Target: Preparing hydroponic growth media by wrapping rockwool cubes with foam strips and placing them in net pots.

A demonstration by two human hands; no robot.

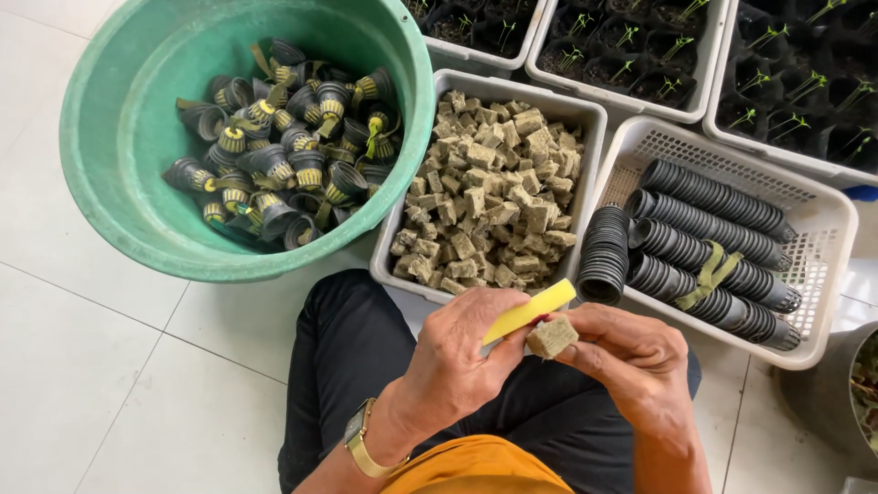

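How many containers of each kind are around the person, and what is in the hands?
Green round tub of assembled net cups: 1
White tray of brown sponge cubes: 1
White perforated basket of stacked black net cups: 1
White seedling trays at the top: 3 in view
Total containers: 6
Left hand: 1 yellow strip
Right hand: 1 sponge cube

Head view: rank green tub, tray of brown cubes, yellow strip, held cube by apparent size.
1. green tub, largest.
2. tray of brown cubes.
3. yellow strip in the left hand.
4. held cube in the right hand, smallest, though nearest the camera.
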